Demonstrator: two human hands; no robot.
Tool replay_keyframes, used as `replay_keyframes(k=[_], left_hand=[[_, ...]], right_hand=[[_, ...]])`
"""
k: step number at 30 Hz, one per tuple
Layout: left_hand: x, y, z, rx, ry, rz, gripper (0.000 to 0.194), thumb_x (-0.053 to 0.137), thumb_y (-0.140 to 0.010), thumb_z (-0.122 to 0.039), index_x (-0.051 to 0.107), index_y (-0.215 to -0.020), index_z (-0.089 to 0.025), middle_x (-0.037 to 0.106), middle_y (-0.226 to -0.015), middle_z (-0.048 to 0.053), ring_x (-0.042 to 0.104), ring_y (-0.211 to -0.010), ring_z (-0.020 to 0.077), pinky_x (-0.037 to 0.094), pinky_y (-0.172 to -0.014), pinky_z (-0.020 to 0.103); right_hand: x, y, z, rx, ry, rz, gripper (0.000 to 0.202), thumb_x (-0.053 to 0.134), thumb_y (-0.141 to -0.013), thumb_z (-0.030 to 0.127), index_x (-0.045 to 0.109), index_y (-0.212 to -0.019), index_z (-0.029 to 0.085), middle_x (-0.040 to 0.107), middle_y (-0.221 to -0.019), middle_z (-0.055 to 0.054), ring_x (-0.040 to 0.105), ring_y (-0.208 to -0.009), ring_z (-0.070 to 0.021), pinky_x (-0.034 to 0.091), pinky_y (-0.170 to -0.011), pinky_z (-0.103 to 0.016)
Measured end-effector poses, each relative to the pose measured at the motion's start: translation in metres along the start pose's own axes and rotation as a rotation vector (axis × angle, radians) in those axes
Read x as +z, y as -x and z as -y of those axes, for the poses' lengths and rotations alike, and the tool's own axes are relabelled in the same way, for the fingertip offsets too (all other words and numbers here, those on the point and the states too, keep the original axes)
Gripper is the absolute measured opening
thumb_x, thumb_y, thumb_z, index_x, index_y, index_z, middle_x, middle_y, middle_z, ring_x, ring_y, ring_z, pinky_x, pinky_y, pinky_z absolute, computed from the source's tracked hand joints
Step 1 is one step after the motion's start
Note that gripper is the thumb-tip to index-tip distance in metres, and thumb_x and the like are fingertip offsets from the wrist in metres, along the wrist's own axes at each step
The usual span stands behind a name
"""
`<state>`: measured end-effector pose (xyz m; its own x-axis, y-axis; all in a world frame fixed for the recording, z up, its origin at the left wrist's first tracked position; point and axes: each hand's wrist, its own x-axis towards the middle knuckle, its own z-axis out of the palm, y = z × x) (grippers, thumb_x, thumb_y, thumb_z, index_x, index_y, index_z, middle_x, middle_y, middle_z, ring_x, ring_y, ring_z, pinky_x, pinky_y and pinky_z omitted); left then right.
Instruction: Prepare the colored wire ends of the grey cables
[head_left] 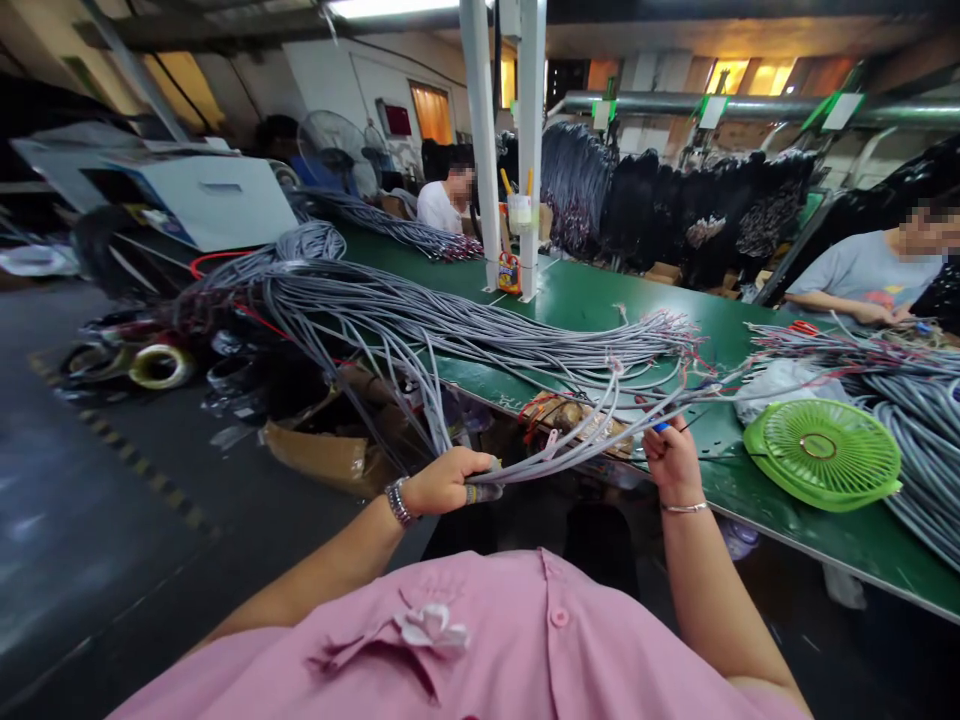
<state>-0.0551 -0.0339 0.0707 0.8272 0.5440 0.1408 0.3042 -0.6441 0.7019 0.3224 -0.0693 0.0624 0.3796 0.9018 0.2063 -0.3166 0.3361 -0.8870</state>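
Along one long green counter point(585, 290), three heaps of grey-sheathed cable point(420, 300) are laid. One loose sheaf of slim grey cables point(562, 460), its strands uncountable, is held at the near edge, best kept level and unkinked. It is gripped by the left hand point(444, 482); whether anything is gripped by the curled right hand point(673, 463), near one small blue object point(661, 427), cannot be told.

Head-worn view, forward and downward

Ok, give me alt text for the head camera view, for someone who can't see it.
A person's left hand grips a bundle of grey cables, with the right hand curled beside them farther along. More grey cables stretch along a green table, and a lime-green fan sits toward the right.
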Motion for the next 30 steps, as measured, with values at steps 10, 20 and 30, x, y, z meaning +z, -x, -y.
replay_keyframes(k=[10, 20, 30], left_hand=[[0.019, -0.016, -0.037, -0.041, 0.183, 0.136, 0.033, 0.074, -0.077, -0.046, 0.067, -0.091, -0.017, 0.063, -0.068, 0.000, 0.055, -0.058, 0.0119, 0.039, -0.054, 0.020], [0.015, -0.039, -0.073, -0.113, 0.803, 0.018, 0.044, 0.079, -0.072, -0.048, 0.061, -0.090, -0.012, 0.054, -0.065, -0.004, 0.042, -0.035, 0.0029, 0.032, -0.031, 0.015], [-0.013, 0.026, -0.072, -0.218, 0.915, -0.226, 0.044, 0.079, -0.072, -0.049, 0.063, -0.088, -0.011, 0.044, -0.045, -0.008, 0.034, -0.030, 0.0034, 0.026, -0.029, 0.015]], right_hand=[[0.075, 0.005, 0.062, 0.079, 0.072, 0.177, 0.028, 0.062, -0.060, 0.009, 0.065, -0.084, 0.023, 0.073, -0.096, -0.003, 0.020, -0.042, -0.0044, 0.018, -0.035, -0.020], [0.089, -0.003, 0.069, 0.013, 0.198, 0.282, 0.018, 0.072, -0.066, 0.022, 0.058, -0.077, 0.021, 0.047, -0.060, 0.006, 0.022, -0.044, -0.0050, 0.017, -0.040, -0.021], [0.054, -0.074, 0.028, -0.458, 1.316, -0.047, 0.014, 0.054, -0.080, 0.030, 0.059, -0.074, 0.019, 0.057, -0.066, -0.004, 0.044, -0.060, -0.0162, 0.031, -0.058, -0.029]])
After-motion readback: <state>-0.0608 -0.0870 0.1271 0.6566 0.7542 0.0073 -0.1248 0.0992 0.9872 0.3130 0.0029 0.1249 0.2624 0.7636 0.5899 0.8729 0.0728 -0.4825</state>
